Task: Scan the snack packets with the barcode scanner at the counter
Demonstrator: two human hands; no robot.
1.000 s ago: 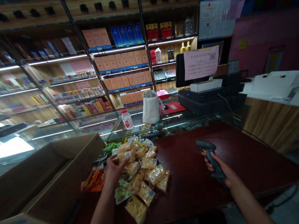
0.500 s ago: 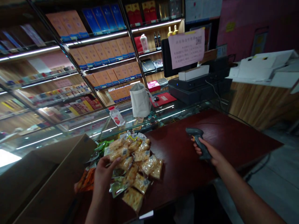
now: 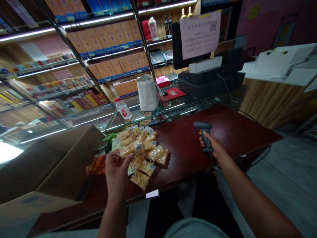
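Note:
My left hand [image 3: 118,166] pinches a clear-wrapped snack packet [image 3: 131,148] with a small printed label, lifted just over the pile. Beneath and beside it lies a heap of similar golden snack packets [image 3: 148,168] on the dark red table [image 3: 183,145]. At the right, my right hand [image 3: 210,143] is wrapped round the handle of a grey barcode scanner [image 3: 206,135], its head pointing left above the table. Orange packets [image 3: 97,164] and green packets [image 3: 109,140] lie left of the heap, partly behind my left hand.
An open cardboard box [image 3: 61,165] stands at the left. Behind the table, a glass counter holds a bottle with a red cap [image 3: 123,109], a white bag [image 3: 148,92] and a red folder [image 3: 173,96]. A monitor with a paper notice [image 3: 200,34] stands beyond, near stocked shelves.
The left hand has raised a snack packet slightly off the heap. The right hand still grips the scanner, now more upright. The camera view has tilted downward.

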